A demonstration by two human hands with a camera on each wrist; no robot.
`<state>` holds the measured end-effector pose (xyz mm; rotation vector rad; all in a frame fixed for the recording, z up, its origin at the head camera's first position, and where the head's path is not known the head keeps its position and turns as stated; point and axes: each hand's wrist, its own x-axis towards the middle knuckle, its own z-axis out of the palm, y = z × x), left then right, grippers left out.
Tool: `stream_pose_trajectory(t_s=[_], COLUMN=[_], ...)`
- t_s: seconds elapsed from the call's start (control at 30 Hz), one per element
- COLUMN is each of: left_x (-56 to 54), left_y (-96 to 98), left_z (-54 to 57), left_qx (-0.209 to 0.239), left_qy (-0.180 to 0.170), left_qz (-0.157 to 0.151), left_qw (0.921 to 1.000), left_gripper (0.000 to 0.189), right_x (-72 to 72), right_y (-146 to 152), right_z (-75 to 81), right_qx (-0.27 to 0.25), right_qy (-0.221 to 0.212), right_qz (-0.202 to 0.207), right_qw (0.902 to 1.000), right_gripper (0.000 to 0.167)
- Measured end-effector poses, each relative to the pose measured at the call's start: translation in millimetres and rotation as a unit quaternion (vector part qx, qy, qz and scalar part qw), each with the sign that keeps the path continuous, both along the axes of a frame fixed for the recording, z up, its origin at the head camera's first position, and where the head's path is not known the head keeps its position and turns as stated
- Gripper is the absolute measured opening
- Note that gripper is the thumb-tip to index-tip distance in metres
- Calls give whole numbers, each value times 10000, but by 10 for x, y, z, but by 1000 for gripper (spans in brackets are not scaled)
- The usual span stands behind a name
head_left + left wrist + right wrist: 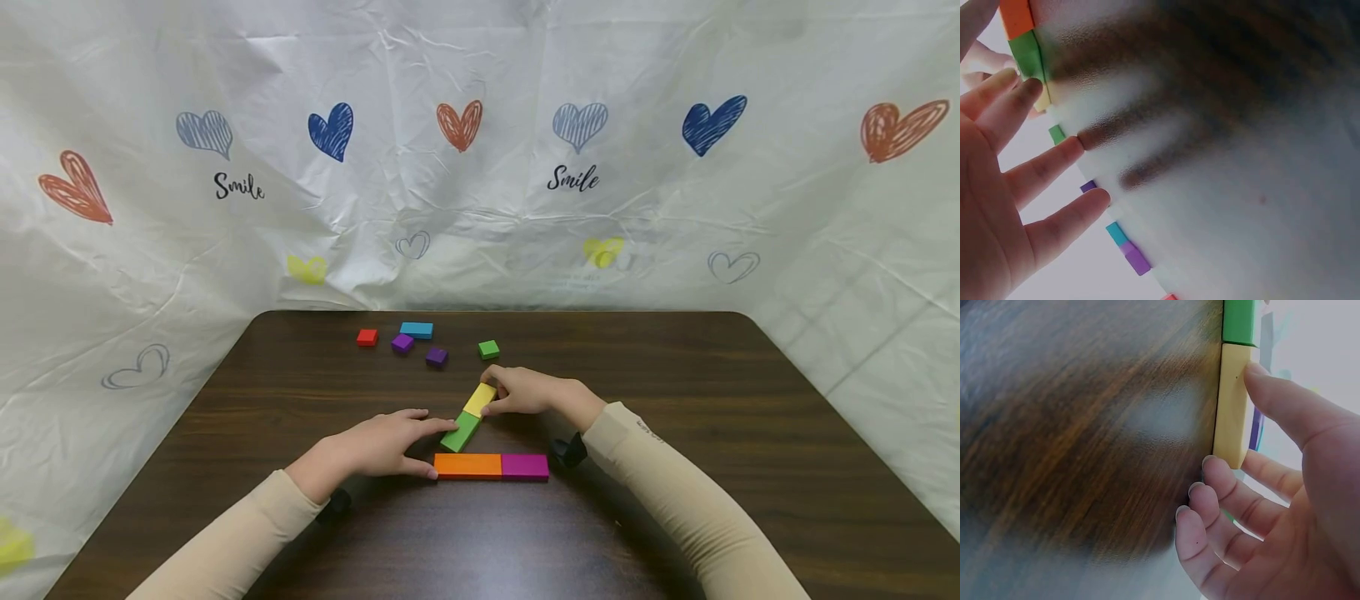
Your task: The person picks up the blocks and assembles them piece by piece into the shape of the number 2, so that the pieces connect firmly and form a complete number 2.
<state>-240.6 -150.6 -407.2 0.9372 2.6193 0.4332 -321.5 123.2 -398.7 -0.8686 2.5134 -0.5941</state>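
Your right hand [525,393] pinches the yellow block [481,399], set end to end with the green block [461,433]. Your left hand [382,443] is spread, a fingertip on the green block, thumb beside the orange block [467,467]. A red block [367,337] lies beyond, cut off in the left wrist view.

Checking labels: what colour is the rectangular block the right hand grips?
Yellow; the rectangular block shows best in the head view.
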Motion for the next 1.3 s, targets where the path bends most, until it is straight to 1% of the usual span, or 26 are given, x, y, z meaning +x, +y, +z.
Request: stream_pose_trajectory(t_s=[0.37, 0.53, 0.9, 1.3], left_x=[7, 5, -14, 4], left_y=[-11, -12, 3, 12], left_z=[-27, -35, -28, 7], left_qx=[3, 12, 21, 0], left_qy=[-17, -9, -18, 17], left_qz=[116, 127, 46, 20], left_qw=[9999, 9999, 10000, 10000], left_gripper=[72, 72, 70, 70], right_x=[-15, -10, -21, -23], right_y=[-23, -24, 22, 27], right_z=[13, 15, -14, -26], right_qx=[-4, -16, -40, -101], right_qy=[-11, 3, -20, 11], right_qz=[171, 160, 33, 116], right_qw=[9999, 9999, 10000, 9999], right_gripper=[57, 56, 52, 53])
